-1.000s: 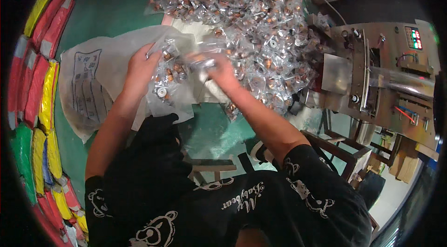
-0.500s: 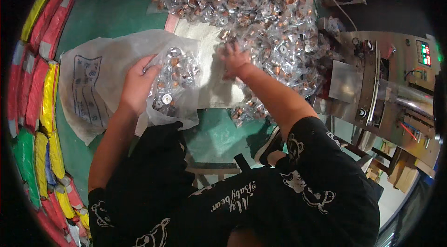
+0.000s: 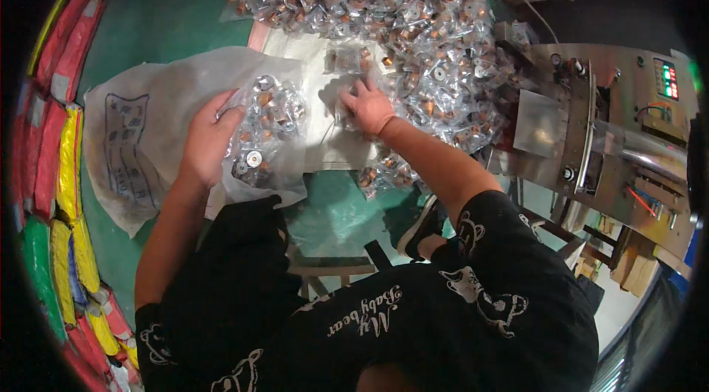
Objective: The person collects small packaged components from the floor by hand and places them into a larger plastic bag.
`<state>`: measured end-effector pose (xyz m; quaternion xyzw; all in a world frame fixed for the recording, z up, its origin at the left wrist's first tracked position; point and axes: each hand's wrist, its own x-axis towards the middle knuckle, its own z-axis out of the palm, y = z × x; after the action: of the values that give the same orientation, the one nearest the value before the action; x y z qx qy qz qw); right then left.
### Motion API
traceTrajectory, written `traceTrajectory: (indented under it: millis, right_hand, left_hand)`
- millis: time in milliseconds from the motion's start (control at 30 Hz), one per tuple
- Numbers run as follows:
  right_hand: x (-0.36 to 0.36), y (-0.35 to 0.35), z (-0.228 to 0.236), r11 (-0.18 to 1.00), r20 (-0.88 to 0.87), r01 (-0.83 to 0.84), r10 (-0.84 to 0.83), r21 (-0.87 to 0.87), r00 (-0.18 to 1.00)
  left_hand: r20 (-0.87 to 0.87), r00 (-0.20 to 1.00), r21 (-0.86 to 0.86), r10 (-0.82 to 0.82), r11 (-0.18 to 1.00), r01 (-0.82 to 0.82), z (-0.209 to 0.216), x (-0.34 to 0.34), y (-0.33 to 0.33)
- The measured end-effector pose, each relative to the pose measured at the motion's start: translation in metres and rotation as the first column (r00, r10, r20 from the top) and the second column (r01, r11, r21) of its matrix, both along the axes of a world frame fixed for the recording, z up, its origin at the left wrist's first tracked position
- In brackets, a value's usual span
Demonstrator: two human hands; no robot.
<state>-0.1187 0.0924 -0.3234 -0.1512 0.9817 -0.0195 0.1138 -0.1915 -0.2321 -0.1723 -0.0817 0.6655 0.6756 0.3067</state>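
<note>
My left hand (image 3: 210, 137) is closed on the edge of a translucent white plastic sack (image 3: 173, 74), holding its mouth apart. Inside that mouth, on the right side, lie several clear packets (image 3: 266, 122) of small silver and copper-coloured metal parts. To the right, my right hand (image 3: 369, 107) is over a white woven sheet (image 3: 314, 67) at the left edge of the big pile. Its thumb and index finger are apart, and the fingertips are beside a clear packet (image 3: 346, 59). Whether they touch it cannot be made out.
A large pile of similar clear packets (image 3: 413, 15) covers the far middle and right of the green surface (image 3: 170, 8). At the right stands a metal machine (image 3: 620, 133) with a lit panel. Stacked red, yellow and green bundles (image 3: 66, 163) line the left edge.
My right hand has drawn a little nearer, and a clear packet now lies on the white sheet by its fingertips. My left hand keeps its hold on the sack. The whole view has shifted slightly.
</note>
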Motion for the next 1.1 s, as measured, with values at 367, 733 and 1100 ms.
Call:
traceTrajectory:
  millis: [367,733,1100]
  right_hand:
    - [-0.029,-0.152,0.057,0.543,-0.177,-0.01,-0.255,-0.84,0.951]
    - [-0.097,0.022,0.004,0.814,-0.023,0.403,-0.453,-0.419,0.891]
    - [-0.049,0.006,0.011,0.901,0.147,0.413,-0.43,0.134,0.891]
  left_hand:
    - [-0.003,0.999,-0.023,0.043,0.999,-0.043,0.019,0.001,-0.002]
    - [-0.063,0.996,-0.091,0.068,0.993,-0.074,0.013,-0.006,-0.025]
    - [-0.035,0.996,0.015,0.076,0.997,-0.076,0.021,-0.008,-0.026]
